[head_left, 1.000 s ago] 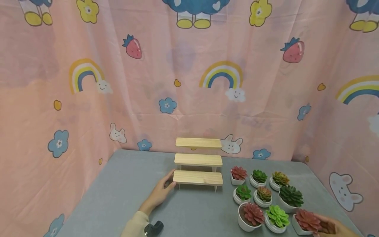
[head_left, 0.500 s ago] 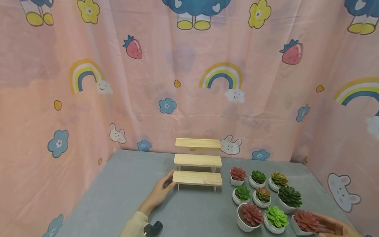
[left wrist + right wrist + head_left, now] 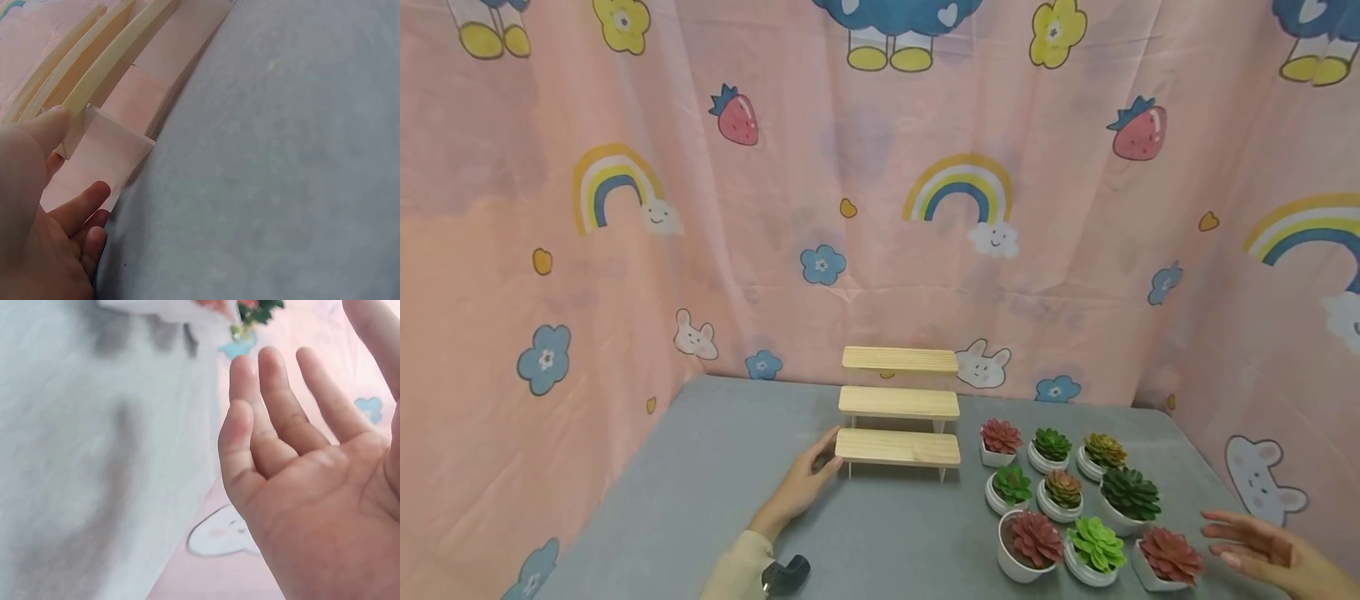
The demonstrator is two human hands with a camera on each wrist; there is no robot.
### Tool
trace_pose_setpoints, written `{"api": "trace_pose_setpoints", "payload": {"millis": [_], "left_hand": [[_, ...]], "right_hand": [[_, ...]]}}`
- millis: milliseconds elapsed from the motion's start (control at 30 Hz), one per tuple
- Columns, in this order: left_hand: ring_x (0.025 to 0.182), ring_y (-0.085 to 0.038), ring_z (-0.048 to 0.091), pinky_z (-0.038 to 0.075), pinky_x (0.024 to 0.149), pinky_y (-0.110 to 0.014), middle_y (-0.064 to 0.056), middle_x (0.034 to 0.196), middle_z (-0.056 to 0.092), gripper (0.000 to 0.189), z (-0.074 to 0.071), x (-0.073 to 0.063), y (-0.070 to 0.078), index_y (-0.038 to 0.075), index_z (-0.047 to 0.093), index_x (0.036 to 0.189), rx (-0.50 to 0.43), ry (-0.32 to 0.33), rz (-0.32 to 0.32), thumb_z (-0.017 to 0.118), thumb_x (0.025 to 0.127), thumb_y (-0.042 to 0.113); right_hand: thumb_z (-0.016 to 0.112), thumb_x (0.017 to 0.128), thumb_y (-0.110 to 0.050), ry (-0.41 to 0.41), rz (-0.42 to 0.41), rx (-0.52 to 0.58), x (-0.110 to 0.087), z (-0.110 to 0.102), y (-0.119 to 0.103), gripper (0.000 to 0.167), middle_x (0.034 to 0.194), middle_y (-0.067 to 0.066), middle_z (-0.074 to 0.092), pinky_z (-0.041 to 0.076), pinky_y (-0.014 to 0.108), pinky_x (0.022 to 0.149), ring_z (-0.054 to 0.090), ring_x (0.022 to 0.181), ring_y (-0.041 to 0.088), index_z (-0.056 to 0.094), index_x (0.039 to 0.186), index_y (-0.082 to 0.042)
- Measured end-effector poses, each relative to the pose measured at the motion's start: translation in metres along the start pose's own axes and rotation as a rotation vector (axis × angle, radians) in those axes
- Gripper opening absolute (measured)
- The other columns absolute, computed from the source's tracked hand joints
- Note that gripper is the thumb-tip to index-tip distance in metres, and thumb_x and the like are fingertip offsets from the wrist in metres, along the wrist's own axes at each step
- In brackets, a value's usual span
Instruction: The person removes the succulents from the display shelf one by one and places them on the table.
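A three-tier wooden display stand (image 3: 897, 448) with clear legs stands near the back of the table. My left hand (image 3: 801, 486) grips the left end of its lowest board. In the left wrist view, the thumb (image 3: 51, 128) lies against that board (image 3: 115, 53), one finger is partly hidden behind its end, and the other fingers hang beside the clear leg (image 3: 100, 156). My right hand (image 3: 1273, 550) hovers with spread fingers just right of a red succulent in a white square pot (image 3: 1168, 557), apart from it. In the right wrist view, the palm (image 3: 331, 500) holds nothing.
Several potted succulents stand in rows right of the stand: a red one (image 3: 1033, 542) in a round pot, a bright green one (image 3: 1097, 546), a dark green one (image 3: 1130, 496), and smaller ones behind. A patterned pink curtain (image 3: 880, 308) hangs behind the grey table (image 3: 715, 450).
My right hand has let go of the red succulent in the square pot and drawn away to the right, fingers spreading. The left hand has stayed at the stand.
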State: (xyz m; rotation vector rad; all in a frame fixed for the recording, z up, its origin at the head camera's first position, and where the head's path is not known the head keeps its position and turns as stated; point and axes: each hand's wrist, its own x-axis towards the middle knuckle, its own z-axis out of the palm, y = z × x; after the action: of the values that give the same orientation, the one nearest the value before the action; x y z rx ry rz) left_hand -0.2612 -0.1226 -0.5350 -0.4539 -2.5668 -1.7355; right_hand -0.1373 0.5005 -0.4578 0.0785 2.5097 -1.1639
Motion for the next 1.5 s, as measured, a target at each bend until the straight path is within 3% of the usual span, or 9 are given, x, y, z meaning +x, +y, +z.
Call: {"api": "trace_pose_setpoints", "payload": {"millis": [67,133,267,367,600,733,867,1300,1500], "left_hand": [[0.143,-0.04,0.044,0.033,0.116,-0.064,-0.016,0.146,0.056,0.061,-0.001,-0.001,0.0,0.013,0.038,0.157,0.002,0.001,0.0,0.058,0.103,0.033],[0.143,-0.041,0.044,0.033,0.116,-0.065,-0.016,0.147,0.055,0.06,-0.002,-0.003,0.001,0.013,0.039,0.157,-0.004,0.003,-0.003,0.058,0.103,0.032],[0.143,-0.04,0.044,0.033,0.116,-0.064,-0.015,0.148,0.055,0.06,-0.003,-0.005,0.0,0.013,0.039,0.157,-0.008,0.003,-0.01,0.058,0.103,0.032],[0.142,-0.038,0.046,0.034,0.116,-0.063,-0.014,0.147,0.056,0.06,-0.003,-0.005,0.0,0.013,0.04,0.156,-0.02,0.008,-0.016,0.059,0.103,0.031],[0.139,-0.036,0.049,0.035,0.116,-0.06,-0.014,0.144,0.058,0.059,-0.004,-0.005,0.002,0.014,0.041,0.156,-0.026,0.015,-0.02,0.06,0.102,0.031],[0.141,-0.038,0.048,0.035,0.117,-0.061,-0.016,0.146,0.057,0.06,-0.005,-0.004,0.003,0.013,0.04,0.156,-0.027,0.006,-0.019,0.06,0.102,0.032],[0.142,-0.039,0.047,0.035,0.116,-0.061,-0.017,0.149,0.054,0.061,-0.005,-0.001,0.002,0.012,0.039,0.156,-0.023,0.001,-0.014,0.059,0.103,0.033],[0.14,-0.04,0.048,0.038,0.113,-0.062,-0.018,0.149,0.054,0.061,-0.002,0.006,0.001,0.011,0.04,0.156,-0.008,0.0,0.004,0.059,0.103,0.034],[0.14,-0.038,0.048,0.039,0.113,-0.061,-0.016,0.149,0.055,0.06,-0.002,0.004,0.0,0.011,0.04,0.156,0.002,0.0,0.001,0.059,0.103,0.032]], "right_hand": [[0.044,0.11,-0.032,0.041,0.021,-0.023,-0.002,0.003,-0.012,0.07,0.137,0.044,0.049,0.057,0.056,0.089,0.067,0.11,0.038,0.024,0.144,0.025],[0.044,0.11,-0.035,0.08,0.038,-0.021,-0.003,0.006,-0.021,0.071,0.137,0.041,0.052,0.057,0.054,0.09,0.07,0.106,0.026,0.026,0.144,0.024],[0.045,0.11,-0.03,0.169,-0.04,-0.029,-0.005,0.009,-0.032,0.061,0.118,-0.004,0.07,0.06,0.042,0.086,0.065,0.094,-0.005,0.034,0.143,0.02],[0.048,0.109,-0.029,0.247,-0.104,-0.045,-0.005,0.011,-0.039,0.055,0.105,-0.035,0.055,0.061,0.035,0.08,0.059,0.089,-0.016,0.04,0.14,0.016],[0.053,0.105,-0.04,0.329,-0.132,-0.056,-0.002,0.02,-0.065,0.06,0.111,-0.029,0.057,0.06,0.032,0.08,0.053,0.089,-0.022,0.043,0.142,0.006],[0.056,0.106,-0.026,0.359,-0.246,-0.03,0.0,0.029,-0.077,0.041,0.107,-0.041,0.056,0.055,0.017,0.074,0.057,0.095,-0.02,0.052,0.139,-0.004],[0.055,0.105,-0.016,0.356,-0.343,0.013,0.005,0.035,-0.092,0.032,0.11,-0.038,0.059,0.054,0.014,0.075,0.06,0.098,-0.017,0.057,0.137,-0.012],[0.05,0.104,0.001,0.325,-0.609,0.161,0.025,0.058,-0.125,0.035,0.117,-0.025,0.067,0.052,0.009,0.083,0.067,0.103,-0.007,0.058,0.135,-0.012],[0.049,0.105,-0.001,0.297,-0.628,0.242,0.031,0.071,-0.137,0.033,0.119,-0.023,0.068,0.051,0.009,0.086,0.067,0.103,-0.006,0.057,0.135,-0.01]]}}
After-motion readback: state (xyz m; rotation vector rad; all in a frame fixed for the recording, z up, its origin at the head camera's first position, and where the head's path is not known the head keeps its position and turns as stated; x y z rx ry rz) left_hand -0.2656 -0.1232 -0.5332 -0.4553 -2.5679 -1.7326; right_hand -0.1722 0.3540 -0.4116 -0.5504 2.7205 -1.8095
